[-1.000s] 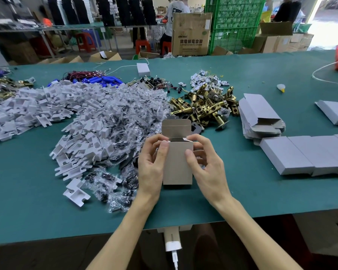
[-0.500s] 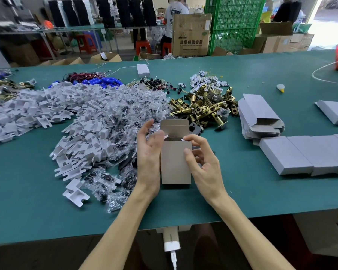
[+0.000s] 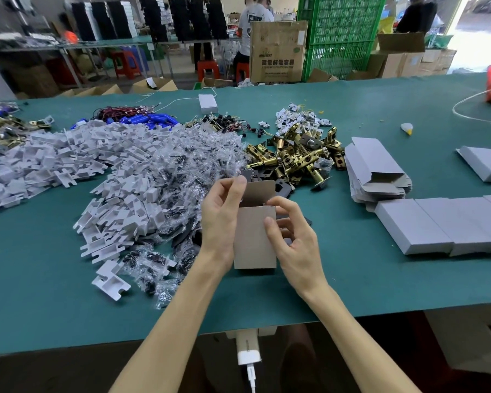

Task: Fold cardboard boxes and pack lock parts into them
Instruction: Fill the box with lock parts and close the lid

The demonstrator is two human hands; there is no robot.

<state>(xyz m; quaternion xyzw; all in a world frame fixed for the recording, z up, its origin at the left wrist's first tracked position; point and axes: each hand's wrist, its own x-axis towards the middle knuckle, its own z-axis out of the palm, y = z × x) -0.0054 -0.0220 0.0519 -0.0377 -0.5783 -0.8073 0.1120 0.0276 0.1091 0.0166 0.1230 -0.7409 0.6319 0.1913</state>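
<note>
A small grey cardboard box stands upright just above the green table, its top lid flap raised and open. My left hand holds the box's left side, with fingertips up at the lid flap. My right hand grips the right side, thumb on the front face and index finger curled over the top edge. Behind the box lies a pile of brass lock latches. To the left spread bagged screw packs and white plastic inserts.
A stack of flat unfolded boxes lies to the right, with a row of closed folded boxes in front of it and one more farther right. Wires and blue parts sit at the back. The table's front edge runs close below my wrists.
My left fingers rose from the box's front to the lid flap. My right thumb stays on the front face, and the index finger now hooks over the top edge.
</note>
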